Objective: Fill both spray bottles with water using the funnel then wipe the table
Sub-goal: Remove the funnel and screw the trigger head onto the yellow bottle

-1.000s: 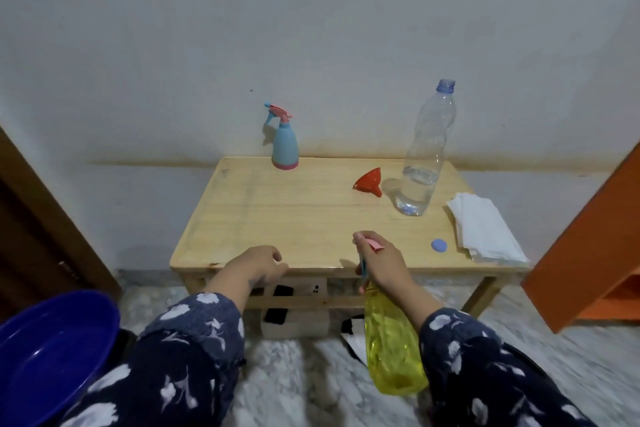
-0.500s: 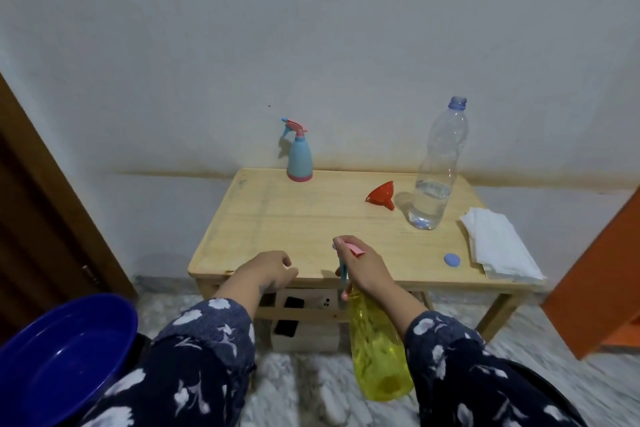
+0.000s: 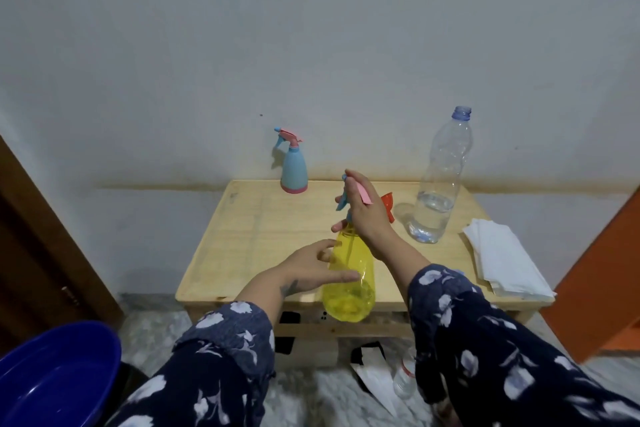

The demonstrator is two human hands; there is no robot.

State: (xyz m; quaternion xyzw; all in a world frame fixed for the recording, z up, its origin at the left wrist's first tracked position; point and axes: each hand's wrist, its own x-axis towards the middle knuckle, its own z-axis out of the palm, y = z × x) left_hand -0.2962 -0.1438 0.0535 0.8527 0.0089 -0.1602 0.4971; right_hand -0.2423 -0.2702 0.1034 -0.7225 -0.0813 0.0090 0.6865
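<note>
My right hand (image 3: 365, 211) grips the spray head of a yellow spray bottle (image 3: 349, 282) and holds it up over the front edge of the wooden table (image 3: 249, 246). My left hand (image 3: 311, 267) has its fingers spread, and they touch the bottle's left side. A blue spray bottle (image 3: 293, 166) with a pink base stands at the table's back edge. The red funnel (image 3: 388, 204) lies behind my right hand, mostly hidden. A clear water bottle (image 3: 438, 180), uncapped and about a quarter full, stands at the back right.
A stack of white cloths (image 3: 505, 263) lies on the table's right side. A blue basin (image 3: 52, 378) sits at the lower left. An orange cabinet (image 3: 602, 288) stands to the right. A small bottle (image 3: 405, 378) and paper lie on the floor under the table.
My right hand has lifted the yellow bottle from below the table's edge up over the tabletop. My left hand has left the table edge and reached to the bottle's side.
</note>
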